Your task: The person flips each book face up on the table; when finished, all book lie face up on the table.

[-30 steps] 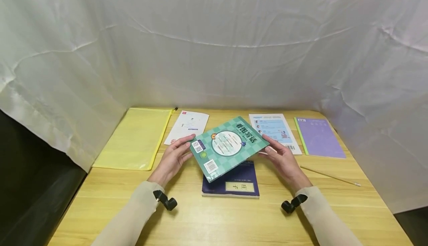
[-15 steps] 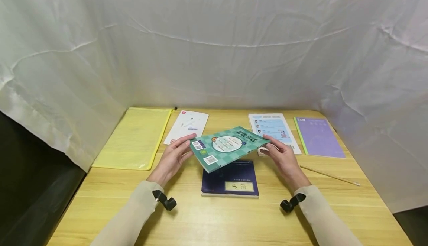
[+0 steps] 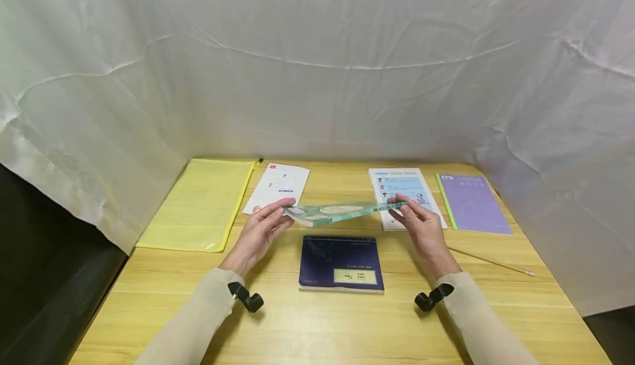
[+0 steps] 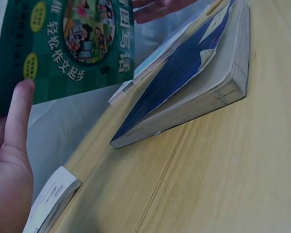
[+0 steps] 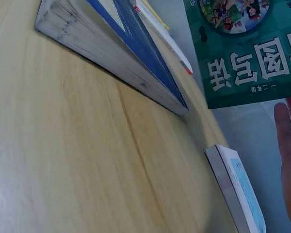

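Note:
A thin green book hangs above the table, tipped so that the head view catches it nearly edge-on. My left hand grips its left end between thumb and fingers. At the right end, my right hand pinches the corner. Both wrist views look up at the underside, where the green cover bears a round picture and large characters. Below lies a dark blue book flat on the table, apart from the green one. The wrist views show its thick page block.
At the back left are a yellow zip folder and a white booklet. Toward the right lie a white-and-blue book, a purple notebook and a pencil. Pale curtains hang behind and at both sides.
The green book has tilted from showing its face to nearly edge-on, uncovering the blue book beneath. My right hand has shifted slightly right; the left has barely moved.

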The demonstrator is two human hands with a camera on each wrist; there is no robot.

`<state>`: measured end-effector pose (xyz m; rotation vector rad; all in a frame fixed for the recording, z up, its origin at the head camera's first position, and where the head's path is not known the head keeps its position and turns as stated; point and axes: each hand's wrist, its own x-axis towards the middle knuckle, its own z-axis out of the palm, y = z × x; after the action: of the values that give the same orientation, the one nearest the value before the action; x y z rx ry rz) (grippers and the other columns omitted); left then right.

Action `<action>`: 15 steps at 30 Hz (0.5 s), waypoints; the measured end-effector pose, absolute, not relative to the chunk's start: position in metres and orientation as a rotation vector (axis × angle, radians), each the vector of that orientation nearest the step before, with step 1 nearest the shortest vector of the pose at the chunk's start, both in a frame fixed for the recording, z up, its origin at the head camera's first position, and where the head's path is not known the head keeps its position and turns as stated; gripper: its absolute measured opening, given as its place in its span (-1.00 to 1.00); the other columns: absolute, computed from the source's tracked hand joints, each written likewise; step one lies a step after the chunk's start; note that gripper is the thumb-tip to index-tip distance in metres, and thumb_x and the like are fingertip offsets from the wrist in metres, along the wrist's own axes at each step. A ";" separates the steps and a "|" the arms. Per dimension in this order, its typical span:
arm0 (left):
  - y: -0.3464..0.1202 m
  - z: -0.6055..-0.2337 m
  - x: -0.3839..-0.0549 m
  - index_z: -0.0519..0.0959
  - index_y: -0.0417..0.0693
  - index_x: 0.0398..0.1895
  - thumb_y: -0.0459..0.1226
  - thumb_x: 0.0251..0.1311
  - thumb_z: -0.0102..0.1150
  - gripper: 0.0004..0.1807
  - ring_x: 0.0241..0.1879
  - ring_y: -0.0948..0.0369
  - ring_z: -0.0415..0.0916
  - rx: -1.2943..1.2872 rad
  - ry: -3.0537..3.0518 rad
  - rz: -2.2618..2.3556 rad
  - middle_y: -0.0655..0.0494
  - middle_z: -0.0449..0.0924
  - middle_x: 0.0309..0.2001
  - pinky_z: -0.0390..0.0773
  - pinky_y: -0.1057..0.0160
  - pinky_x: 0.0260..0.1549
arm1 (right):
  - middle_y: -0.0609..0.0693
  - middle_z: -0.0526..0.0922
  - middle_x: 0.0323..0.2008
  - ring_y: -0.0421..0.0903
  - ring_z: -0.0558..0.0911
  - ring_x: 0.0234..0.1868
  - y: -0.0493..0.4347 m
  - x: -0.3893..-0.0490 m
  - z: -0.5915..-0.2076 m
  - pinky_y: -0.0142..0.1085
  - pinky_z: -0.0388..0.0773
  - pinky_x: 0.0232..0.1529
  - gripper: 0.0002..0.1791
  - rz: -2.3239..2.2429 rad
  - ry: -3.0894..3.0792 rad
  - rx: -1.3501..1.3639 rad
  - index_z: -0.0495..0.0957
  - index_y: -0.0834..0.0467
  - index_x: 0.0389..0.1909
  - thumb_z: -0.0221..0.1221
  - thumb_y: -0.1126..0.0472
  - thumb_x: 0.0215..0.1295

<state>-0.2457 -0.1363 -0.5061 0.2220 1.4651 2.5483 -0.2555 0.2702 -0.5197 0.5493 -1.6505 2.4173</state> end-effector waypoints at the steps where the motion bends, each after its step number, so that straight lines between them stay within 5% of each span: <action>1: -0.136 -0.506 -0.245 0.57 -0.32 0.44 -0.43 0.64 0.06 -0.60 0.14 0.19 0.77 0.229 1.457 2.554 0.00 0.64 0.35 0.71 0.24 0.28 | 0.00 0.79 0.21 -0.14 0.75 0.26 0.270 -0.255 -0.518 -0.06 0.64 0.41 -0.57 2.417 -1.640 0.532 0.44 0.54 0.43 0.05 0.42 0.68; 6: -0.133 -0.503 -0.244 0.48 -0.35 0.50 -0.46 0.62 0.08 -0.54 0.12 0.13 0.81 0.219 1.401 2.589 0.00 0.74 0.30 0.71 0.21 0.28 | -0.09 0.76 0.29 -0.23 0.77 0.16 0.267 -0.253 -0.512 -0.21 0.73 0.31 -0.64 2.381 -1.623 0.407 0.55 0.35 0.36 0.10 0.39 0.66; 15: -0.129 -0.502 -0.245 0.44 -0.34 0.54 -0.44 0.63 0.08 -0.51 0.00 0.14 0.85 0.112 1.431 2.581 -0.11 0.62 0.34 0.75 0.23 0.23 | -0.24 0.69 0.37 -0.23 0.77 0.14 0.267 -0.253 -0.503 -0.28 0.77 0.23 -0.53 2.345 -1.678 0.373 0.36 0.45 0.48 0.06 0.34 0.70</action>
<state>-0.2446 -0.1288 -0.5024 0.1117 1.4313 2.5814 -0.2529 0.2665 -0.5034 0.3729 -1.6777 2.3450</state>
